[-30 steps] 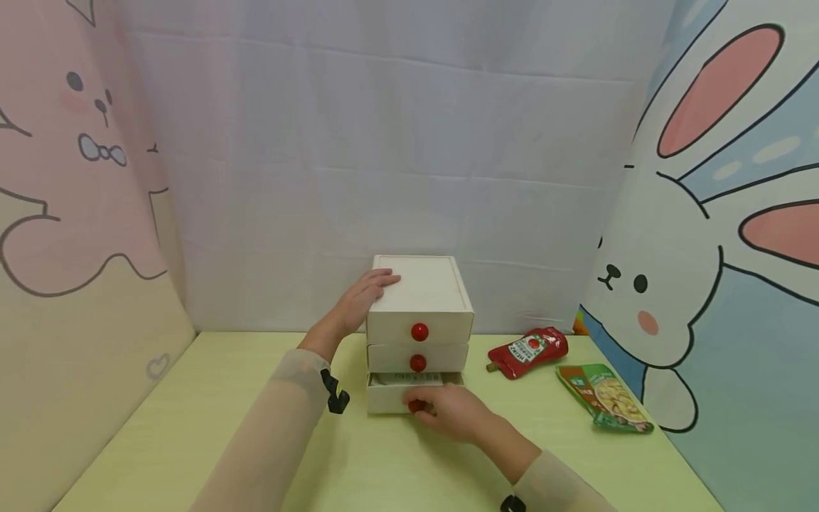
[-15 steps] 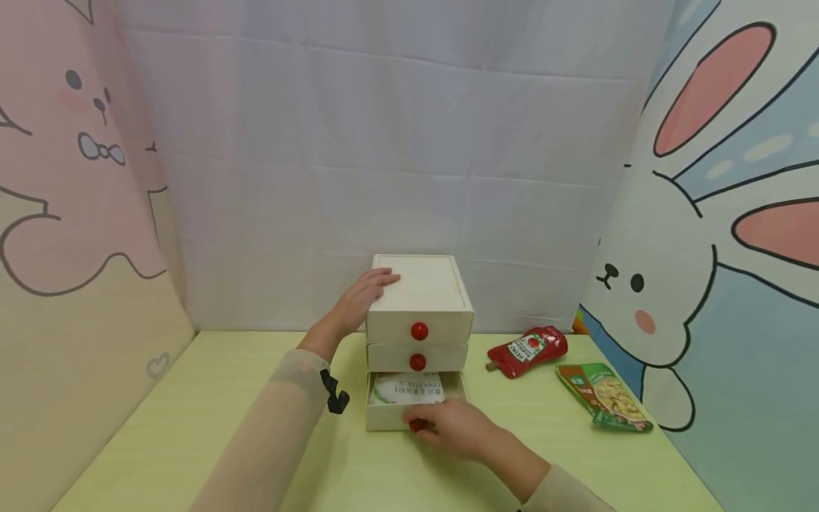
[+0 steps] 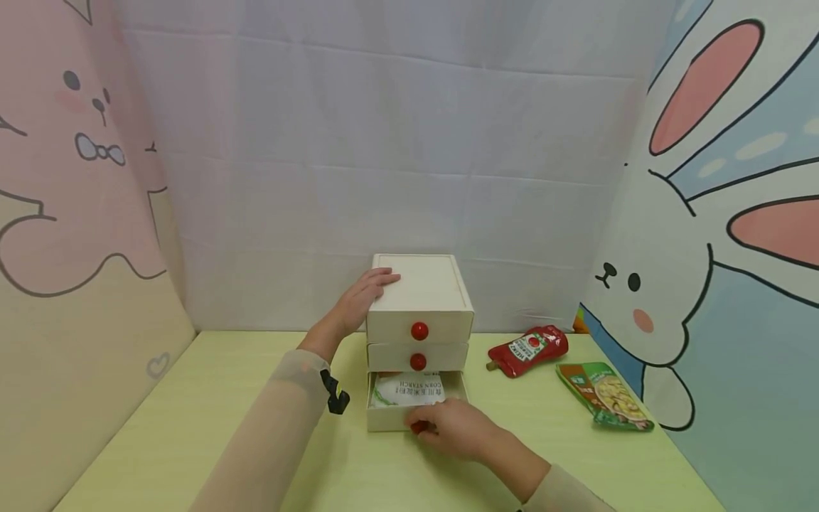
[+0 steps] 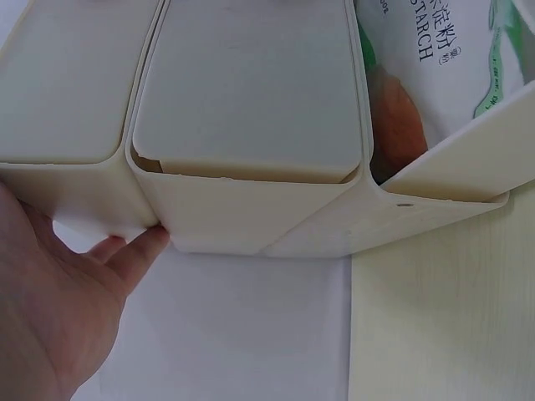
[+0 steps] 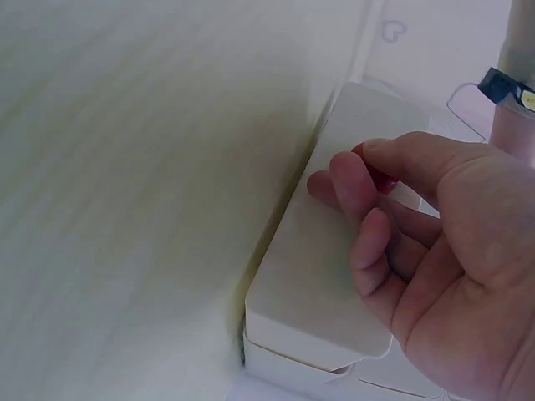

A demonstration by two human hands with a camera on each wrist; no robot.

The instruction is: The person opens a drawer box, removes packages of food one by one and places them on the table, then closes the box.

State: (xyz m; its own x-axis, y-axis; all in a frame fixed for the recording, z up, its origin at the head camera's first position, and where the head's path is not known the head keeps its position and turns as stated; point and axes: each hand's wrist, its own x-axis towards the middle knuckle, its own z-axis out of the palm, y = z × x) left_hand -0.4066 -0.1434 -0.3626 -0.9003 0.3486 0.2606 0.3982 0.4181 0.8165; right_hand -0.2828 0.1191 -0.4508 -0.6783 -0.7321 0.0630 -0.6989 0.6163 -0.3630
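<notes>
A white three-drawer unit (image 3: 425, 284) stands on the table with its bottom drawer (image 3: 387, 419) pulled out. My right hand (image 3: 457, 430) pinches that drawer's red knob (image 5: 384, 181) between thumb and fingers. Across the top left edge of the unit rests my left hand (image 3: 353, 306), fingers extended over the top; the left wrist view shows digits (image 4: 138, 259) against the unit's side. Inside the bottom drawer lies a white bag of corn starch (image 3: 409, 390) with green print. The upper two drawers are closed, each with a red knob (image 3: 419, 331).
To the right of the unit lies a red Heinz ketchup pouch (image 3: 527, 350). Nearer the table's right edge is a green and brown food packet (image 3: 608, 396). A white cloth (image 3: 409, 142) hangs behind, with printed cloths at both sides.
My right hand has drawn the bottom drawer toward me, baring the corn starch bag; most of this happened by half a second ago. The left hand has stayed put.
</notes>
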